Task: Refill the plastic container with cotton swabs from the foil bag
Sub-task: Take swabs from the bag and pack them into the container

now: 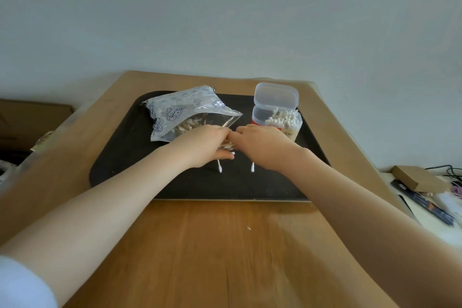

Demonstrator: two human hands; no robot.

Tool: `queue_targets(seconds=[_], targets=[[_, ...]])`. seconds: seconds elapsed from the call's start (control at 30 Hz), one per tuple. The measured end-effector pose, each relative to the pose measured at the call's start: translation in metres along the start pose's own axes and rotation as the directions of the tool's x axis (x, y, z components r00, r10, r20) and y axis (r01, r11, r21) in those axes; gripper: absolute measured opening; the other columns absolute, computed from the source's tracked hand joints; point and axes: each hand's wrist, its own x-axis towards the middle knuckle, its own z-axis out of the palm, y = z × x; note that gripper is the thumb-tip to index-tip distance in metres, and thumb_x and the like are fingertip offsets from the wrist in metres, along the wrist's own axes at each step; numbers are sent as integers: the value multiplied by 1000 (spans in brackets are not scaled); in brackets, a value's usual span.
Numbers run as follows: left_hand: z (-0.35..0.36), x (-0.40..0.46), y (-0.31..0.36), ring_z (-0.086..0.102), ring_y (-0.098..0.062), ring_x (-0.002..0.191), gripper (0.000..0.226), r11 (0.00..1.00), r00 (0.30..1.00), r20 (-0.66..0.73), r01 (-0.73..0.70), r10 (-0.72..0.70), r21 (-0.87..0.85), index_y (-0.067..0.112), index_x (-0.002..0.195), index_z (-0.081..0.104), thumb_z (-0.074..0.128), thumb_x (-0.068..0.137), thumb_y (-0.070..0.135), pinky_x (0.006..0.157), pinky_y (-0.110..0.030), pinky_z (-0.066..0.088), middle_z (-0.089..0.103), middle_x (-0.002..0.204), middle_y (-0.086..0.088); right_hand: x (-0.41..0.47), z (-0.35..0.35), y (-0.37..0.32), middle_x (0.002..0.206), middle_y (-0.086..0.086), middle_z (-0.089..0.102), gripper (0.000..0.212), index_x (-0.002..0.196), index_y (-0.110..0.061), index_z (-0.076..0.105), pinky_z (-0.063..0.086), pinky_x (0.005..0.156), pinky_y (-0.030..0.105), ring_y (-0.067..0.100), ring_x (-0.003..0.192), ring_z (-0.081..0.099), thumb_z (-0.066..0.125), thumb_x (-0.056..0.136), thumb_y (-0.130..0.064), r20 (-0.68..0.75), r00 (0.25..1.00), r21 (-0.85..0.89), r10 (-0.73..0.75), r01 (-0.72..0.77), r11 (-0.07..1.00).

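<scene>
Cotton swabs (283, 119) stand in the clear rectangular plastic container (277, 122), lid up, at the black tray's (130, 157) far right. The left hand (207, 145) grip is closed on a swab bundle (226, 145) beside the printed foil bag (185, 112); the right hand (262, 144) grip's state cannot be told.

Printed foil bag (175, 110) lies open beside the open-lidded plastic container (276, 117), half-full of cotton swabs (282, 120).

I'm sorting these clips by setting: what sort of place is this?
Probably a home desk or small work corner: a wooden table against a plain wall, a cardboard box at left, cables and clutter at right.
</scene>
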Motion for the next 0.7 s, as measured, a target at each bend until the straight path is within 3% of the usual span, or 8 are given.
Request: queue_targets(seconds=[0.17,0.27,0.37,0.43,0.53,0.7], targets=[[-1,3,2,60,-23,98,40,993,996,13,89,-88,-77,13,123,46,56,90,35,83,-37,47,63,112,-7,1,5,5,111,7,56,34,123,-10,42,35,64,30,24,99,56,45,90,-3,-84,996,19,-23,25,1000],[2,5,2,59,-21,101,37,985,996,44,87,-82,-152,13,122,48,55,91,32,88,-38,47,62,115,-5,0,4,5,110,7,58,33,121,-10,43,36,65,27,22,96,58,47,89,-1,-86,995,68,-44,50,996],[0,7,4,58,-21,99,26,979,995,64,92,-82,-181,12,112,53,53,93,29,85,-33,45,62,109,-5,1,6,7,106,7,59,22,113,-9,47,39,67,26,22,93,60,45,92,-3,-104,992,89,-65,75,993],[-2,7,5,59,-19,90,15,976,993,96,87,-69,-199,18,103,53,50,95,30,76,-30,44,62,97,-2,0,8,9,94,7,61,13,108,-8,44,47,65,30,21,80,61,43,96,-11,-130,990,126,-48,64,990],[-5,4,10,53,-11,70,16,959,993,110,61,-31,-276,32,82,45,43,97,31,64,-26,41,55,77,6,-3,4,12,77,2,53,21,112,-5,40,47,60,37,21,63,54,43,96,-18,-144,990,291,4,39,956],[-3,2,20,36,-10,57,24,799,994,102,102,-51,-593,24,73,44,43,97,25,60,-26,35,42,62,7,-6,1,10,105,6,46,33,114,-5,40,48,70,46,30,79,55,47,82,-12,-220,961,457,167,-50,888]])
